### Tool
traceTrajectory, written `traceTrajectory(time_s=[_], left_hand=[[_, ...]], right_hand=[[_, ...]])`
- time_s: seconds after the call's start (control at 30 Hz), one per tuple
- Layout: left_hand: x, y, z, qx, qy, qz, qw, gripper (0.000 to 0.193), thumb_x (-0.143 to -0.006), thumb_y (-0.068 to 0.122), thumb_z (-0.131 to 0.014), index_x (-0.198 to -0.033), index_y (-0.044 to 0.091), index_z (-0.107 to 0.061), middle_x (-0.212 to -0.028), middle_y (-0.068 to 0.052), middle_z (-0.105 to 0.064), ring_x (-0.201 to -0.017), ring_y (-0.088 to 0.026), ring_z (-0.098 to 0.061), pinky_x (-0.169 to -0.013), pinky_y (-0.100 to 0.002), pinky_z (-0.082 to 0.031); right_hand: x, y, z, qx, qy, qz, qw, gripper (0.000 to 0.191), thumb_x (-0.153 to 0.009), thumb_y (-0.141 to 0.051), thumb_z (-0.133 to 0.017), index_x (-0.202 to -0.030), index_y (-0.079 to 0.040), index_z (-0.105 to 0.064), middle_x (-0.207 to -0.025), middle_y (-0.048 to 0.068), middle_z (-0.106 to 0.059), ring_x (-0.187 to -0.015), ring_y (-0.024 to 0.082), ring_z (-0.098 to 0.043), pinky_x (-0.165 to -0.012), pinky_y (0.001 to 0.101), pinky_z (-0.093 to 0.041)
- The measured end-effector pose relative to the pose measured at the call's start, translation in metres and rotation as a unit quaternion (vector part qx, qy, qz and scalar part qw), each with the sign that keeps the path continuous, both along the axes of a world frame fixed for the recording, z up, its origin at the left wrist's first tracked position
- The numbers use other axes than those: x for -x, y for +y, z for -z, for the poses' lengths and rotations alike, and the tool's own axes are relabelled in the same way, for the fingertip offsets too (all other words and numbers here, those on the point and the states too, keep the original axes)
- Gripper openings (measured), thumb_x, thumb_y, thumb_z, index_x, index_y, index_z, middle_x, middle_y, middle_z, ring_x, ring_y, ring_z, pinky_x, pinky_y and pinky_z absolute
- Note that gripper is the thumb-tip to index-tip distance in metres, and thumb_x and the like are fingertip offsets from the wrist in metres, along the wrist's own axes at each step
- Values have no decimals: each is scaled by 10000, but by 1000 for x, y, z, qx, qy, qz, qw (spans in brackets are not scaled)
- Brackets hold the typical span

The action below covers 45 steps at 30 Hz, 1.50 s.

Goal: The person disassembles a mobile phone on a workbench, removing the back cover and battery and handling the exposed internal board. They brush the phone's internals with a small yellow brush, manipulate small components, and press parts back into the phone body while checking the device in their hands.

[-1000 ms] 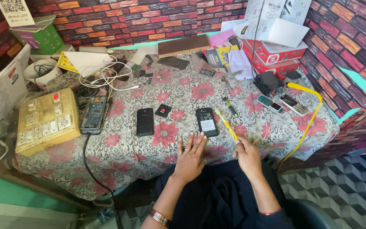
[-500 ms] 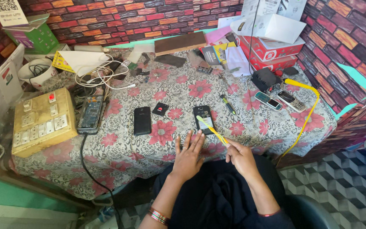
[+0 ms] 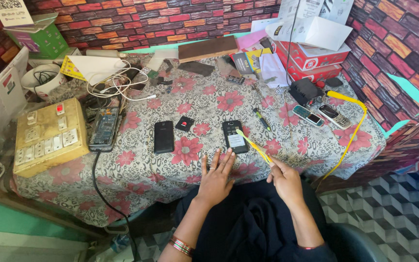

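My right hand (image 3: pixel 285 179) grips a thin yellow tool (image 3: pixel 253 144) near the table's front edge; its tip reaches the opened black phone (image 3: pixel 234 136) lying back up. My left hand (image 3: pixel 215 179) rests flat on the flowered tablecloth (image 3: pixel 204 102) just below that phone, fingers spread, holding nothing. A black back cover (image 3: pixel 164 137) lies to the left, and a small black battery (image 3: pixel 185 123) sits between the cover and the phone.
A yellowish switch-and-socket board (image 3: pixel 47 136) and a stripped phone (image 3: pixel 104 129) on a black cable lie at the left. Two small keypad phones (image 3: pixel 318 114), a black box (image 3: pixel 305 91), a yellow cable (image 3: pixel 352 126) and red boxes (image 3: pixel 311 60) are at the right. Brick-pattern walls surround the table.
My right hand has shifted the yellow tool left so its tip now lies on the opened phone. The view has tilted slightly; my left hand stays flat on the cloth.
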<state>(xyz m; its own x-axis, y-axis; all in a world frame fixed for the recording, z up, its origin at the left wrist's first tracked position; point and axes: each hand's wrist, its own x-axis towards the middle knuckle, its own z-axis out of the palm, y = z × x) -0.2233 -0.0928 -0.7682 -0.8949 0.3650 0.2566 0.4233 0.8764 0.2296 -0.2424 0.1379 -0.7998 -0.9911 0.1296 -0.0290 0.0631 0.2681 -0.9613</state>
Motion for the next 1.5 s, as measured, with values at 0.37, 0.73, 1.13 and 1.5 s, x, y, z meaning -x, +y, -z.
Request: traceTrajectory(time_s=[0.37, 0.73, 1.13, 1.5], left_hand=[[0, 0, 3, 0, 8, 3, 1000, 887, -843, 265, -734, -1594, 133, -281, -1681, -40, -247, -1558, -341, -151, -1198, -660, -52], [0, 1, 2, -1, -3, 0, 1000, 892, -843, 267, -737, -1592, 141, -269, -1682, -35, -237, -1557, -332, -138, -1197, -655, -34], [8, -5, -3, -166, 10, -13, 986, 918, -902, 268, -692, -1607, 4, -168, -1662, -188, -258, -1538, -351, -255, -1221, -578, -123], [9, -3, -2, -69, 10, -10, 998, 816, -876, 279, -714, -1590, 234, -320, -1669, -179, -235, -1541, -385, -188, -1205, -589, -107]], right_hand=[[-42, 12, 34, 113, -42, -54, 991, 383, -991, -136, -549, -1338, -32, -675, -593, 73, -644, -481, 93, -497, -478, 244, -406], [-50, 31, 42, 84, -8, -15, 996, 380, -1010, -147, -548, -1349, -20, -665, -647, 85, -665, -542, 100, -514, -537, 249, -436], [-50, 41, 47, 65, 11, -31, 997, 377, -1021, -193, -558, -1347, -31, -658, -707, 59, -679, -625, 99, -547, -601, 250, -467], [-40, 53, 34, -56, 56, 33, 996, 306, -1042, -186, -549, -1294, -108, -705, -748, 21, -674, -654, 101, -571, -650, 262, -501]])
